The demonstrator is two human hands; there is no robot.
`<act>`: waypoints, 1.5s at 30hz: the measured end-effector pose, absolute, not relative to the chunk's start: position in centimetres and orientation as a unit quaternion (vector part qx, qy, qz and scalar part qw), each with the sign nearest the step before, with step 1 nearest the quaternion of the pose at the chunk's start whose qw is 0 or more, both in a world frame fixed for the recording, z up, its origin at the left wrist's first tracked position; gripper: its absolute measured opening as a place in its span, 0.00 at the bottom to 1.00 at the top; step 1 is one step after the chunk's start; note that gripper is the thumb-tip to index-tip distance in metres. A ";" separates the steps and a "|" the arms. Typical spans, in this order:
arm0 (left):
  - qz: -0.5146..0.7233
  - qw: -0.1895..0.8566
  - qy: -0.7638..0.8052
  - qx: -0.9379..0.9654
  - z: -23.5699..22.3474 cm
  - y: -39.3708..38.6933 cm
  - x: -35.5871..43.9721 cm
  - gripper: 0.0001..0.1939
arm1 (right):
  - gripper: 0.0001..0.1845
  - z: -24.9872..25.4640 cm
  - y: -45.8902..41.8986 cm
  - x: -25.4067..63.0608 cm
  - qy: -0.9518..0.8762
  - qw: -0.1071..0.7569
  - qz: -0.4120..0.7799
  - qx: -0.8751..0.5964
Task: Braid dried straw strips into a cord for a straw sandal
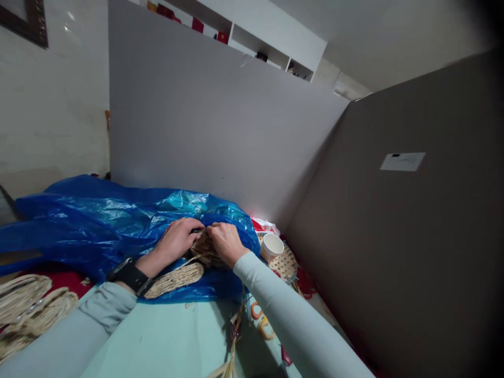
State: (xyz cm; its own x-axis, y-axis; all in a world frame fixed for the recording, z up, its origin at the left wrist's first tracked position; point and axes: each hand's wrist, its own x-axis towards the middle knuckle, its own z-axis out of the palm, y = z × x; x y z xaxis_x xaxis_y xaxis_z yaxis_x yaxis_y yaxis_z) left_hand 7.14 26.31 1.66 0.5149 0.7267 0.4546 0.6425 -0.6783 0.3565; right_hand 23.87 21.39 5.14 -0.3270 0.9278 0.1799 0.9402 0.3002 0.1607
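Observation:
At the mouth of a crumpled blue plastic bag [118, 210], both hands meet over a braided straw piece [205, 251]. My left hand [179, 240], with a black watch on its wrist, is closed, its fingers curled onto the left side of the straw. From the right, my right hand [227, 242] is closed in a pinch at the upper edge of the same piece. Fingers partly hide the straw there. Just below my left hand lies a flat, oval braided straw sole [175, 280] on the bag's front part.
More braided straw pieces [31, 310] lie at lower left on red cloth. To the right are a white paper cup [272, 247], a woven basket [285, 265], scissors with orange handles [265, 328] and loose straw strands [233, 346]. Grey panels [220, 115] stand behind the light green tabletop [165, 341].

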 end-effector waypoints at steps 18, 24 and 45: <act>0.256 0.106 0.381 0.882 1.2 27.1 5.8 0.19 | 0.13 3.7 19.5 22.6 -0.806 0.019 -0.149 -0.572; 0.252 0.101 0.390 0.880 0.8 27.8 5.8 0.18 | 0.14 4.3 19.3 22.6 -0.815 0.026 -0.147 -0.560; 0.221 0.075 0.366 0.901 0.4 28.0 6.2 0.18 | 0.08 4.3 19.6 23.9 -0.820 0.088 -0.179 -0.537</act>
State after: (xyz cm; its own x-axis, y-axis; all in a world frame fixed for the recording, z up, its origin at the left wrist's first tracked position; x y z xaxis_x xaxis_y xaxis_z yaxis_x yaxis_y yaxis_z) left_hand 6.18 27.99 0.43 0.6336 0.6930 0.3440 0.6270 -0.7204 0.2964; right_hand 23.94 19.56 4.34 -0.4078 0.8490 0.3361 0.9118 0.3590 0.1994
